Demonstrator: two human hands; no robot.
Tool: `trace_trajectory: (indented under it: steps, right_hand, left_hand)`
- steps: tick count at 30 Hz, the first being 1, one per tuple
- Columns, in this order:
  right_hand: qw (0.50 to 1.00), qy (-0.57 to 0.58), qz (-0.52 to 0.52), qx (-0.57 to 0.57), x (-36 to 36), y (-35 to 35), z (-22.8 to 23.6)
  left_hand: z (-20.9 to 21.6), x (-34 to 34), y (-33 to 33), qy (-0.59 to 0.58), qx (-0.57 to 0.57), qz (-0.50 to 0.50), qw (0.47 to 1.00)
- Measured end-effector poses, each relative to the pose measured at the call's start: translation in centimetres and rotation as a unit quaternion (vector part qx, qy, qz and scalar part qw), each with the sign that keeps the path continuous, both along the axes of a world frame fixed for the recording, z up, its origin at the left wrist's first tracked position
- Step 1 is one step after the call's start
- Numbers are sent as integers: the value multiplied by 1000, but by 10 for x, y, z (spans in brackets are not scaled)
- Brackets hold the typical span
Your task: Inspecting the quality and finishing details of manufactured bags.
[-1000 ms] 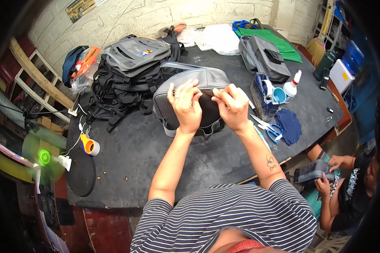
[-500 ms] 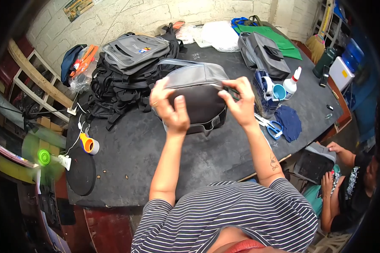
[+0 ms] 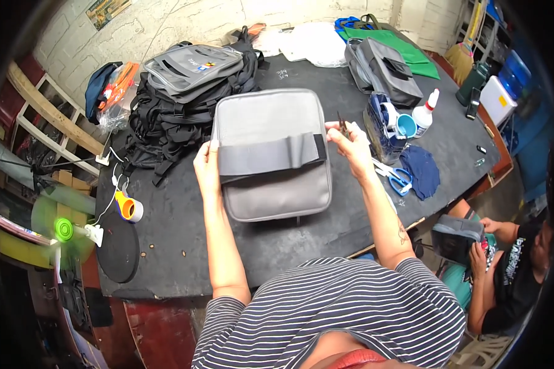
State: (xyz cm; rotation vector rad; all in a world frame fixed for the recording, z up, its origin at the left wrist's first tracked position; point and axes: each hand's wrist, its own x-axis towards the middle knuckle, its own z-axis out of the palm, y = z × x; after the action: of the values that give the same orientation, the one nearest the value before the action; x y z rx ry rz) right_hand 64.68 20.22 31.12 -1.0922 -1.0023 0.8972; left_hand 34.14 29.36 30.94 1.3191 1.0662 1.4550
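A grey, boxy bag (image 3: 271, 200) with rounded corners is held over the table in front of me, its flat panel facing up. Across its middle runs a wide grey strap (image 3: 258, 158), with a black strip at the right end. My left hand (image 3: 208, 169) grips the bag's left edge, thumb on top and the other fingers hidden beneath. By the right edge, my right hand (image 3: 353, 147) is closed around a small dark pointed tool (image 3: 343, 126), which looks like thread snips. Whether those fingers touch the bag, I cannot tell.
Stacked black and grey backpacks (image 3: 191, 80) lie at the back left. Another grey bag (image 3: 385, 71), a spray bottle (image 3: 425, 114), blue-handled scissors (image 3: 400, 181) and a navy cloth (image 3: 421, 172) are on the right. A fan (image 3: 63, 229) spins at the left. A co-worker (image 3: 505, 258) sits at lower right.
The bag has been turned so its strapped panel faces up instead of its dark side. My left hand has moved down and left onto its edge; my right hand stays near the right side.
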Motion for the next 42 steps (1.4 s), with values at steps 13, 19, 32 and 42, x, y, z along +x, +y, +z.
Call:
trace_trajectory:
  steps: [13,19,32,42]
  right_hand:
    - [971,48,86,-218,-5,-42,-75]
    - [983,21,-16,-181,-24,-48,-99]
    - [913,-396,-96,-31,-42,-76,-73]
    - [911,-398,-112,-19,-45,-78,-90]
  left_hand:
    - [39,30,-41,139,199,95,965]
    - [-31,94,-127,362,165,-98,912]
    - [-64,111,-113,305,100,-37,946]
    - [-51,110,-126,364,118,-23,924]
